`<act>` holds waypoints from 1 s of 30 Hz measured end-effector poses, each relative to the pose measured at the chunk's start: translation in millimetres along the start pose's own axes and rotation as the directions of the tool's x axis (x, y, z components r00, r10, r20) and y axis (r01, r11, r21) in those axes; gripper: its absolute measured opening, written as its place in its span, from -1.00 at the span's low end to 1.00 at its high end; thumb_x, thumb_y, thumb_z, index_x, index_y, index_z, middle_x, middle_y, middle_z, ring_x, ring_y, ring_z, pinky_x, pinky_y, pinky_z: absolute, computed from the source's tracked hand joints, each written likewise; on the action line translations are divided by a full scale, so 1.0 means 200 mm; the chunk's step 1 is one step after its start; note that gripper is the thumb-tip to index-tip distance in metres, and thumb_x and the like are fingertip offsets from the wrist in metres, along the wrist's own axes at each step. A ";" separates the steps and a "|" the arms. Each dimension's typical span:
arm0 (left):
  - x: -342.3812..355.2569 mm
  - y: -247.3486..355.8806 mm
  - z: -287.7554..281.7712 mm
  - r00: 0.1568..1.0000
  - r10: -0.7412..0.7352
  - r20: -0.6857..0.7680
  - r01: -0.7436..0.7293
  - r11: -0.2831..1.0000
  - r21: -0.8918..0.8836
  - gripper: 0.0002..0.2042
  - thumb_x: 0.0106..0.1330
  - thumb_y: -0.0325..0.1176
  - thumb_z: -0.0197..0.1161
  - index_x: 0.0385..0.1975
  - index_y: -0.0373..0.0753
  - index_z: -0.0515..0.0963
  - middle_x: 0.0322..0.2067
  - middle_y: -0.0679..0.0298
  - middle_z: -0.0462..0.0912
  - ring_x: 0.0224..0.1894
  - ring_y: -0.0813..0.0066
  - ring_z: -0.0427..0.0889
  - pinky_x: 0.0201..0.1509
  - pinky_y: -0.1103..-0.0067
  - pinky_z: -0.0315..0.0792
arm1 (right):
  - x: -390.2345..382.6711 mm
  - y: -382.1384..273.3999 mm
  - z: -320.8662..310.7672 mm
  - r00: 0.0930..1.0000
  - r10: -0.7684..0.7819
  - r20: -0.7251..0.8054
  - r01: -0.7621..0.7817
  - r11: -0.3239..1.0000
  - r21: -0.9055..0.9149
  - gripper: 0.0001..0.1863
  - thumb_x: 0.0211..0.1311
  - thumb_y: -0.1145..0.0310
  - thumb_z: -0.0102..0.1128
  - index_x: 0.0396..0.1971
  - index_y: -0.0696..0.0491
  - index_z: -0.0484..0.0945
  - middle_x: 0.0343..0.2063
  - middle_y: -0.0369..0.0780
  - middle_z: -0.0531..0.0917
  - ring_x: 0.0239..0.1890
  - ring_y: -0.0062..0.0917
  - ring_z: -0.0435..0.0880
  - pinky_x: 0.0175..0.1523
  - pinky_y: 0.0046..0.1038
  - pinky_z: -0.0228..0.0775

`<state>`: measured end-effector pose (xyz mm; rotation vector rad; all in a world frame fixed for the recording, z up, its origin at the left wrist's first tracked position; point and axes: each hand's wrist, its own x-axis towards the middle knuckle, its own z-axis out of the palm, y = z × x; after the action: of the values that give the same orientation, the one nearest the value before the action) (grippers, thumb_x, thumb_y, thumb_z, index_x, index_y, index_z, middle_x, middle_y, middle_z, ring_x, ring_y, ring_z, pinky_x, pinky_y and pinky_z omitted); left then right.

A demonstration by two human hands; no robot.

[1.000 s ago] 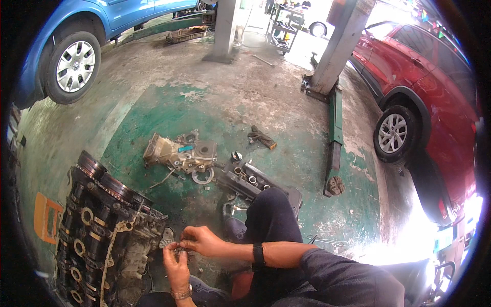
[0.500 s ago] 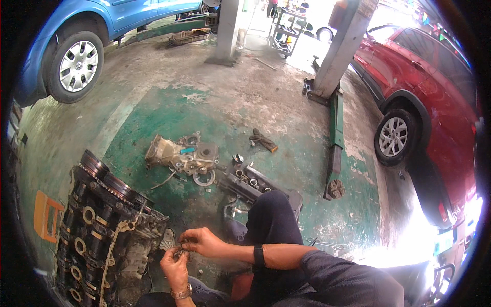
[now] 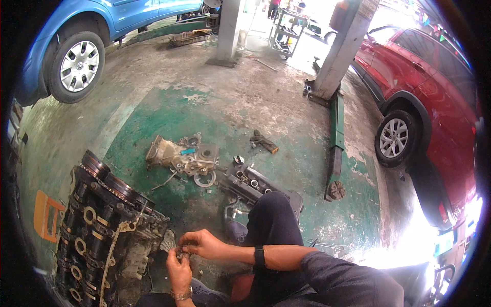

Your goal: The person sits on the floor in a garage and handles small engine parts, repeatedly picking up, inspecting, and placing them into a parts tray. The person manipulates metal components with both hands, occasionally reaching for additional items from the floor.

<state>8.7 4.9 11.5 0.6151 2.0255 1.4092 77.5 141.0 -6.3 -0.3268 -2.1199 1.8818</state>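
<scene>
Over worn green floor [image 3: 148,115], the left hand [image 3: 179,273] and right hand [image 3: 205,244] pinch a small dark part [image 3: 182,251] beside the engine [image 3: 97,230].

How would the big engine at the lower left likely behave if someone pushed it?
The engine would probably be heavy and barely shift, given its bulky metal build. Its dark, oily-looking surfaces may feel slippery. The solid-looking body suggests it would stay stiff.
</scene>
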 end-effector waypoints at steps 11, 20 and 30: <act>0.02 -0.05 0.00 0.987 0.069 -0.148 -0.098 0.975 -0.199 -0.83 0.22 -0.64 0.06 -0.19 -0.38 0.37 -0.39 0.31 0.46 -0.48 0.64 0.44 -0.47 0.66 0.42 | 0.01 0.00 -0.01 0.970 0.177 -0.166 -0.165 0.983 0.084 -0.78 0.13 0.41 0.22 -0.30 0.24 0.50 -0.46 -0.17 0.62 -0.41 -0.55 0.56 -0.28 -0.45 0.42; 0.00 0.01 0.00 0.999 -0.027 -0.037 0.009 0.911 -0.412 -0.79 0.22 -0.66 0.05 -0.14 -0.40 0.34 -0.37 0.22 0.51 -0.48 0.54 0.55 -0.46 0.63 0.50 | 0.01 0.01 -0.02 0.971 0.231 0.052 -0.237 0.961 0.146 -0.83 0.08 0.45 0.24 -0.39 0.21 0.48 -0.49 -0.22 0.62 -0.42 -0.60 0.53 -0.27 -0.46 0.41; -0.02 0.02 -0.05 0.999 -0.054 -0.002 0.047 0.882 -0.470 -0.72 0.31 -0.44 0.00 -0.02 -0.41 0.39 -0.17 0.22 0.53 -0.17 0.47 0.53 -0.06 0.53 0.43 | 0.01 -0.03 -0.04 0.993 0.110 0.033 -0.107 0.992 -0.072 -0.86 0.01 0.50 0.23 -0.44 0.21 0.49 -0.56 -0.15 0.62 -0.46 -0.54 0.59 -0.30 -0.42 0.42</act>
<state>5.1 -2.5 18.9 0.3348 1.6014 1.7921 79.2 147.5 -0.2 -0.4342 -2.2392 1.8886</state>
